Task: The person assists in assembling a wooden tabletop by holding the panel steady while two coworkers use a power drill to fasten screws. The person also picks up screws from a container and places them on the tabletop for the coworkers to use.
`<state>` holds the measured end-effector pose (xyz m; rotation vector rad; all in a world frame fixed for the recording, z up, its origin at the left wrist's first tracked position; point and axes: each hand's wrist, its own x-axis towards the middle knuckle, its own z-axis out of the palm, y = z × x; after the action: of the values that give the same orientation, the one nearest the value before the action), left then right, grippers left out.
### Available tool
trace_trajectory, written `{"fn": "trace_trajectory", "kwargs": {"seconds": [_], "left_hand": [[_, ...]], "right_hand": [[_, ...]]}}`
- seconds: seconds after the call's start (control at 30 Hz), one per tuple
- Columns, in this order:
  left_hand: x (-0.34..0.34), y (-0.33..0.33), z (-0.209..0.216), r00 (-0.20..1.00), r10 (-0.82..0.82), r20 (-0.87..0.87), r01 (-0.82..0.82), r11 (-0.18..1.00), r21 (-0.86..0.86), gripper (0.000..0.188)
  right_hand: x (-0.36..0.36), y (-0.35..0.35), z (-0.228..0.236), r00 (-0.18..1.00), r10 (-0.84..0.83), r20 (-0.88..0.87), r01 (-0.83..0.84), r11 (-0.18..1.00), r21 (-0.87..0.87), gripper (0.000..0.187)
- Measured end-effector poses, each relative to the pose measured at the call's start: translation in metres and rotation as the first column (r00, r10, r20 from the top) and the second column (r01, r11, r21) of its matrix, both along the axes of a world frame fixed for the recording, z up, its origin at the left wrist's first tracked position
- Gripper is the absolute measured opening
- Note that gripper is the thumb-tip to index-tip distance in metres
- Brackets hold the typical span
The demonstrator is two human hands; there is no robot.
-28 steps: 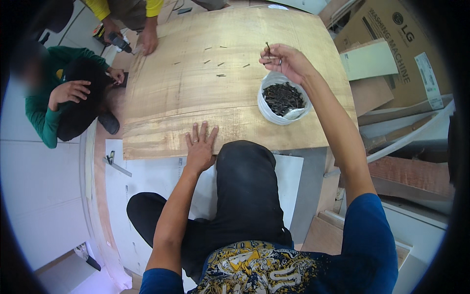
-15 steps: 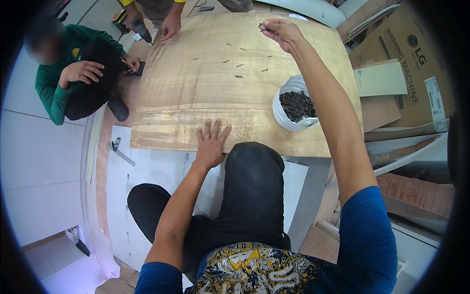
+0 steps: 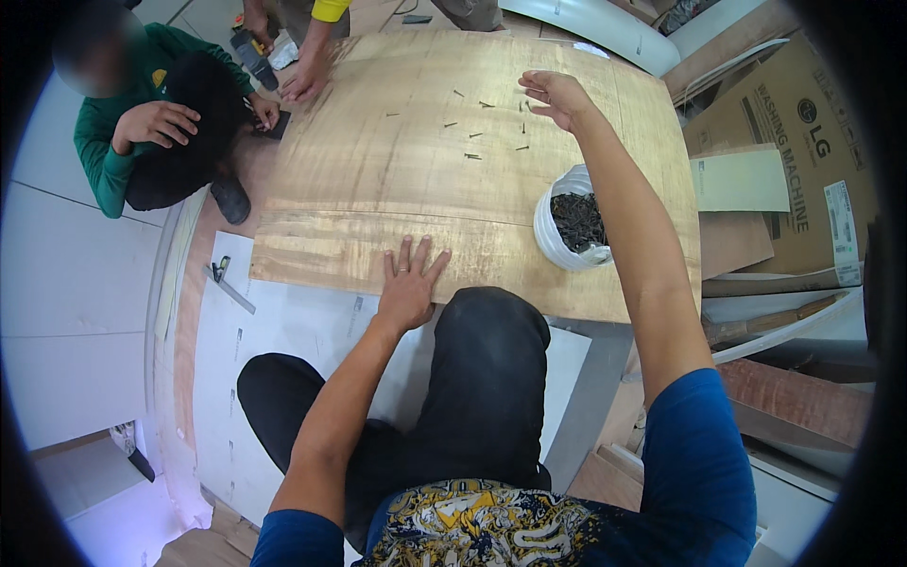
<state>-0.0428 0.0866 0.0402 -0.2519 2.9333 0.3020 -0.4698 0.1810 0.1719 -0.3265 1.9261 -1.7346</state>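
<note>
A plywood sheet (image 3: 350,180) lies before me. My left hand (image 3: 411,288) rests flat on its near edge with the fingers spread. Over the sheet's far right part is my right hand (image 3: 559,98), fingers stretched and apart, seemingly holding nothing. Just beside its fingertips is a dark screw (image 3: 527,107); I cannot tell if it touches them. Several more dark screws (image 3: 472,156) lie scattered on the wood to the left. Below my right hand, by my forearm, a white ribbed tub (image 3: 551,231) holds a heap of dark screws (image 3: 578,219).
At the far left a person in green (image 3: 104,156) squats by the sheet. Another person's hand (image 3: 307,76) rests near its far left corner, by a drill (image 3: 253,59). A combination square (image 3: 230,286) lies on the white board at left. A large cardboard box (image 3: 775,142) stands right.
My right hand has spread its pinched fingers and let go of the dark screw it held. The drill has come lower and nearer the sheet's corner. My left hand stays in place.
</note>
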Motion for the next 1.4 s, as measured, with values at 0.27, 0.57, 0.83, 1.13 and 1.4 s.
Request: {"fn": "trace_trajectory", "kwargs": {"seconds": [0.27,0.57,0.83,1.13,1.4], "left_hand": [[-0.005,0.002,0.02,0.993,0.028,0.114,-0.035,0.998,0.058,0.097],[-0.007,0.0,0.024,0.98,0.035,0.198,-0.058,0.992,0.113,0.089],[-0.004,-0.002,-0.002,0.99,-0.013,0.137,0.018,0.999,-0.033,0.101],[-0.004,-0.001,0.015,0.986,-0.004,0.164,0.0,1.0,0.029,0.103],[-0.003,-0.002,0.0,0.999,-0.015,0.048,0.014,1.0,0.02,0.099]], "right_hand": [[-0.054,-0.014,-0.051,0.987,-0.055,-0.151,0.086,0.975,0.205,0.028],[-0.036,0.025,-0.023,0.912,0.065,-0.405,0.003,0.986,0.164,0.028],[0.075,0.155,0.029,0.929,0.311,-0.202,-0.273,0.942,0.194,0.027],[0.11,0.145,-0.066,0.396,0.802,-0.448,-0.091,0.519,0.85,0.026],[0.12,0.123,-0.058,0.369,0.87,-0.328,0.232,0.256,0.939,0.017]]}}
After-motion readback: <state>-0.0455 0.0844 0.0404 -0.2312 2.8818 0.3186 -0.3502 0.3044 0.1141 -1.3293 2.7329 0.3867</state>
